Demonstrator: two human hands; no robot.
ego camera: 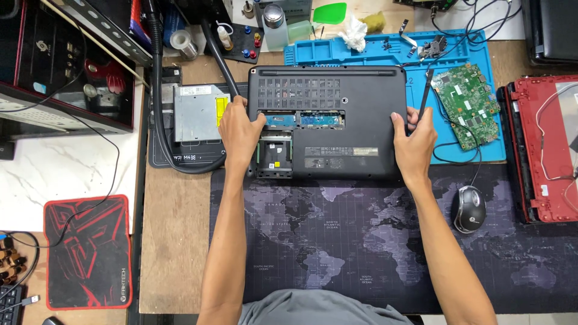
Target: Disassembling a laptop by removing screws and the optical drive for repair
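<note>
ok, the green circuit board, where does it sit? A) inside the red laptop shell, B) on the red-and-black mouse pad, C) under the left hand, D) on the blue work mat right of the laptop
D: the green circuit board lies on the blue work mat, just beyond the right hand gripping the upturned black laptop.

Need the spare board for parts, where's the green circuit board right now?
In the head view, the green circuit board lies on the blue mat, right of the upturned black laptop, just beyond the right hand.
</note>
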